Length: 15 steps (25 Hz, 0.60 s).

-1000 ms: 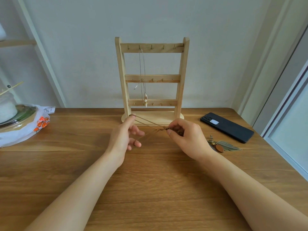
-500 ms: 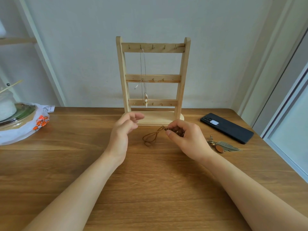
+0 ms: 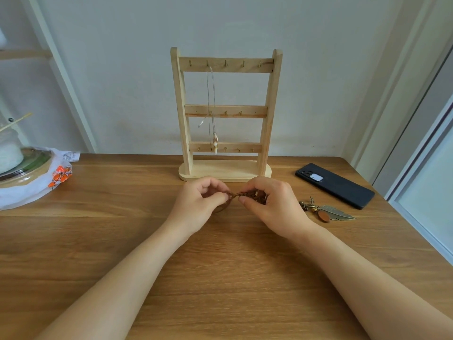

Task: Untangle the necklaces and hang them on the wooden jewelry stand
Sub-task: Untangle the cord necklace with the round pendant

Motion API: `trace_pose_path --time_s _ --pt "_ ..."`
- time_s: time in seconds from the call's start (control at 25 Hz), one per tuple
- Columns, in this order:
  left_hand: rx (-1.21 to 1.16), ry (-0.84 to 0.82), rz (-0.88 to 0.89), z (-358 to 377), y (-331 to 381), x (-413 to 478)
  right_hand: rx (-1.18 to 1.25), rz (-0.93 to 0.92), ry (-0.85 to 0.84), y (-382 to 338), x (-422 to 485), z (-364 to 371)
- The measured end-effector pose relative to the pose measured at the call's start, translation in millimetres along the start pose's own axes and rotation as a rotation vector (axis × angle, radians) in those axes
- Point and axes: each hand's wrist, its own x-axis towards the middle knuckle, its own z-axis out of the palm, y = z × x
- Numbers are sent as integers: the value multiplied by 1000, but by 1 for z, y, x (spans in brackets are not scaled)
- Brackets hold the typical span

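Two hands meet just near of the wooden jewelry stand, low over the surface. The left hand and right hand each pinch the brown cord necklace in a closed grip of thumb and curled fingers, with a short twisted stretch showing between them. The cord looks light, soft and limp, so it probably wants holding close on either side of the tangle rather than by its slack loop. A feather pendant lies just right of the right hand; whether it joins the cord cannot be told. One thin necklace already hangs from the top rail. A dark phone lies far right, and a plastic bag sits at the left edge, before a plain pale wall
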Motion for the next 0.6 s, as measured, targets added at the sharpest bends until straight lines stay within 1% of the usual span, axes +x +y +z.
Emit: trace_pose_path --time_s 0.04,0.12,0.24,0.32,0.4,0.52,0.6 --pt "-16 1 -29 0 0 1 -4 2 -3 0 0 0" --pt "-40 -47 -68 -1 1 0 -11 6 -1 0 0 0" --pt "-31 -107 -47 -1 1 -1 -5 0 -1 -1 0 -1" --pt "9 -81 7 -1 0 -1 -7 -7 -12 -2 0 -1" --pt "-3 -44 25 0 -1 0 -9 2 -17 -1 0 -1" --pt "-77 0 -27 -2 2 0 -13 31 -17 0 1 0" --pt "-132 -32 -90 -3 0 2 -19 51 -19 0 1 1"
